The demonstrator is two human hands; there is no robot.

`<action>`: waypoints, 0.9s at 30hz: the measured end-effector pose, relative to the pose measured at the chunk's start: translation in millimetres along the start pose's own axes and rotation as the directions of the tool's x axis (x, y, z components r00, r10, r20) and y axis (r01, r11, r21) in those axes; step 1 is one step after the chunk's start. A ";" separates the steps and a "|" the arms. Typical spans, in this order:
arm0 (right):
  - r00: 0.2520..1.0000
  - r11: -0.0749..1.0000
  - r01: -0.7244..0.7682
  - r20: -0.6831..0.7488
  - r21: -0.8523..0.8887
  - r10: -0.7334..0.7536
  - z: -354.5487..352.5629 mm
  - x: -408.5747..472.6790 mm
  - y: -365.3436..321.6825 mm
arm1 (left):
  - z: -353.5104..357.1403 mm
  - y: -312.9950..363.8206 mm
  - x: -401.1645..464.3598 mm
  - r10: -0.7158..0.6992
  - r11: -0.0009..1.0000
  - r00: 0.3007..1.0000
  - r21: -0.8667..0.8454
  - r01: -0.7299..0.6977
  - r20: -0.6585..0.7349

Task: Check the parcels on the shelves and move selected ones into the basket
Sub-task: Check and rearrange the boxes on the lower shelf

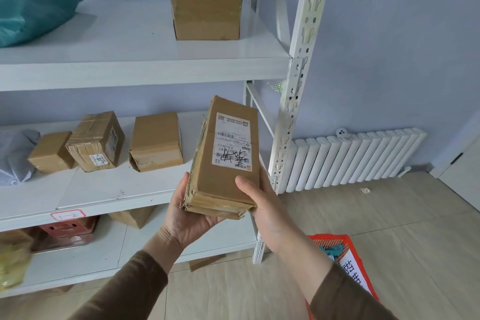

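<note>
Both hands' curled fingers (242,184) grip the long brown labelled cardboard parcel (228,158) beside the white metal shelf (145,65): left hand (193,212) beneath, right hand (262,205) alongside.

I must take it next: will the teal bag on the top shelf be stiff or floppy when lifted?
Probably floppy: the teal bag looks puffed and wrinkled, so it may sag. Its film looks smooth, perhaps slippery. Its weight cannot be judged.

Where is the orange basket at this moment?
In the head view the orange basket stands on the floor at lower right, beside the shelf's corner post and partly hidden behind the right forearm.
</note>
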State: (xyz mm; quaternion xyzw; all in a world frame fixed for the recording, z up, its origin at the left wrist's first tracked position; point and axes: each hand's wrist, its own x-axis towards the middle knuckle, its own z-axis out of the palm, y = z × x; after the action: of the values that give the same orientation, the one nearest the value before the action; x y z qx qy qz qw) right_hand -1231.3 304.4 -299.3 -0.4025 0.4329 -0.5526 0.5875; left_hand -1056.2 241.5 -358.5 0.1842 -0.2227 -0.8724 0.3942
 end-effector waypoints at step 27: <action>0.875 0.897 -0.441 -0.213 0.014 0.434 -43.6 88.3 56.9 | -11.2 30.8 68.6 0.054 0.813 0.863 0.524 0.254 -0.502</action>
State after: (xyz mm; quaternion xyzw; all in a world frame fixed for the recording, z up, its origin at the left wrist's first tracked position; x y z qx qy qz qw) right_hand -1254.6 220.2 -372.2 -0.2436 0.5819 -0.4373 0.6410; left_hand -1074.6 167.8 -361.3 0.5228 -0.3557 -0.7075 0.3157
